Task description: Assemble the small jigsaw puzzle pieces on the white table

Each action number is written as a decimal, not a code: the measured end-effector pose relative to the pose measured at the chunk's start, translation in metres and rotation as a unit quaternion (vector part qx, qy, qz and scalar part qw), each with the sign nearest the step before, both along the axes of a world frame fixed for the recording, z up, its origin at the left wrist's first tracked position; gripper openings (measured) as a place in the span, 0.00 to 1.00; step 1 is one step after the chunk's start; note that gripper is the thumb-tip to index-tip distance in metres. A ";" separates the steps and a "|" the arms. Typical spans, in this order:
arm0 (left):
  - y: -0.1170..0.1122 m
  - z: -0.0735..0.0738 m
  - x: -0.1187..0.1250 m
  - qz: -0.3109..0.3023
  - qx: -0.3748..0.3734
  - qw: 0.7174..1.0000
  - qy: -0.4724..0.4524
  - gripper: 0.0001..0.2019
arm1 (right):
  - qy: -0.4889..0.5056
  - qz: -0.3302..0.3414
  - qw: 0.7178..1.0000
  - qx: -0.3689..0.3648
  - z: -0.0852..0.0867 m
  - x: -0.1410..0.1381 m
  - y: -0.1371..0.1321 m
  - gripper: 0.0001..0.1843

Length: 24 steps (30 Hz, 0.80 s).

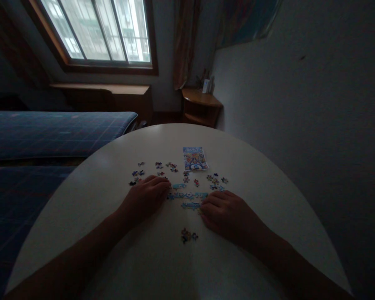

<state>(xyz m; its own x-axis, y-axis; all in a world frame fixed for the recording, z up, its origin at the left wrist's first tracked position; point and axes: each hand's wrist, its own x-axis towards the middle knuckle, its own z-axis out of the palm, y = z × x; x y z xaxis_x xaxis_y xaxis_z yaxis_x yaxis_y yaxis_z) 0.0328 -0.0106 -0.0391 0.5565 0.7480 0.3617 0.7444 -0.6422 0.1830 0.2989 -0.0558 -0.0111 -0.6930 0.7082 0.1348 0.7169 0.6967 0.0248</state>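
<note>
Joined jigsaw puzzle pieces (187,195) lie in a short row between my two hands. A small joined strip (179,186) is just above that row, and another joined bluish section (190,205) sits below it. My left hand (149,192) rests on the table at the left, fingers drawn together beside the upper strip; what is under its fingertips is hidden. On the right, my right hand (221,209) has its fingers curled at the end of the lower section, on a puzzle piece (200,211) that is mostly covered.
Loose puzzle pieces are scattered at the left (138,173), at the right (214,180) and nearer me (187,236). A printed picture sheet (195,158) lies beyond them on the round white table (187,135). A bed (59,133) stands left; a wall (293,104) is right.
</note>
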 end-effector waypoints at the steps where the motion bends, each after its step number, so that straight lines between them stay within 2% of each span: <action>1: 0.003 -0.002 -0.001 0.003 -0.005 1.000 0.003 0.12 | -0.001 0.001 1.000 0.001 0.000 0.000 0.000 0.04; 9: 0.010 -0.001 -0.006 0.022 -0.018 0.999 0.030 0.12 | 0.011 0.008 1.000 -0.002 -0.003 0.001 0.001 0.03; 18: 0.011 0.002 -0.011 0.045 -0.022 0.998 0.031 0.12 | 0.014 0.004 1.000 -0.024 0.002 0.000 0.002 0.03; 24: 0.011 0.009 -0.015 0.055 -0.044 0.996 0.047 0.10 | 0.010 0.004 1.000 -0.024 0.002 0.000 0.004 0.02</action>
<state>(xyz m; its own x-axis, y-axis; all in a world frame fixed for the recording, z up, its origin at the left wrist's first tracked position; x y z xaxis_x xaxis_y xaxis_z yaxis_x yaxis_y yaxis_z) 0.0181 0.0003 -0.0300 0.4984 0.8327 0.2411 0.8257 -0.5407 0.1608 0.2987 -0.0521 -0.0088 -0.6959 0.7090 0.1139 0.7116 0.7022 -0.0231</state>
